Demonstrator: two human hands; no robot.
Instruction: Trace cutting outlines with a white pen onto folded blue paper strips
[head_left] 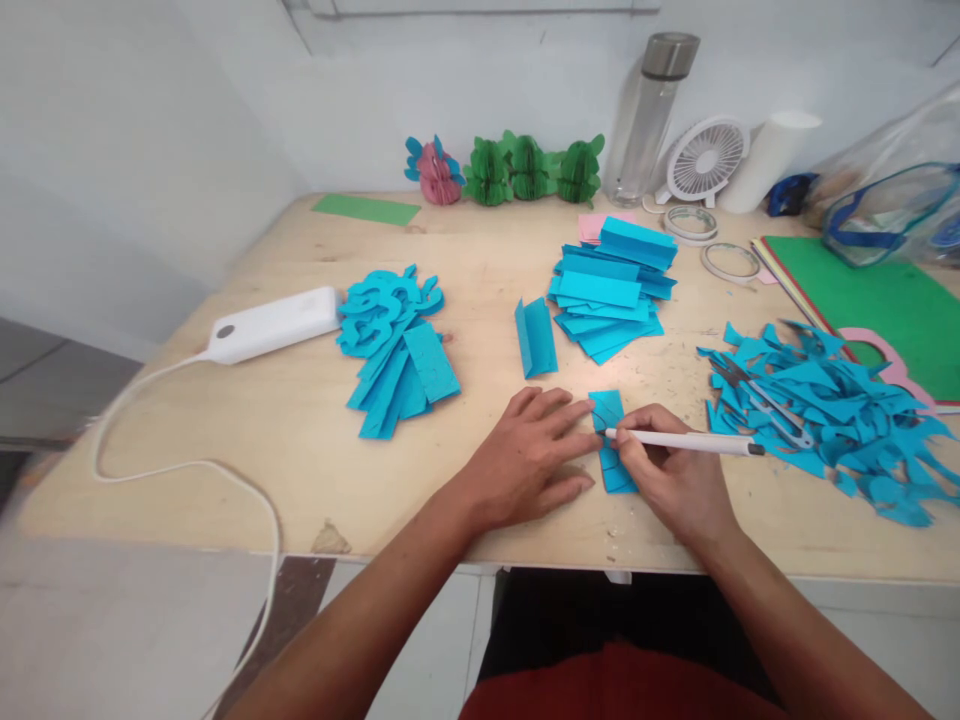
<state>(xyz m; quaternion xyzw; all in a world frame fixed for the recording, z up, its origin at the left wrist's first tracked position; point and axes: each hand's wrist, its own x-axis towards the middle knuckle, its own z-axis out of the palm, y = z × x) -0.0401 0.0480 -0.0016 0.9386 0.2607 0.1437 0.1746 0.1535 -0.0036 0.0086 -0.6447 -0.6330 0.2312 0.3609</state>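
Note:
A small blue paper piece (616,474) lies near the table's front edge with dark curved lines on it. My right hand (679,475) is closed around a white pen (694,441), whose tip touches the paper. Beside the paper's left edge, my left hand (529,455) lies flat with fingers spread, fingertips at the paper. Just behind stands a folded blue paper (536,338). Further back is a pile of folded blue papers (600,290). Cut blue shapes and strips (397,350) are stacked to the left.
Blue scraps (862,420) with scissors (772,405) on them lie right, by green sheets (900,310). A white power strip (274,324) with a cable is left. Along the back stand paper ornaments (529,168), a bottle (645,130), a fan (706,160) and tape rolls (730,262).

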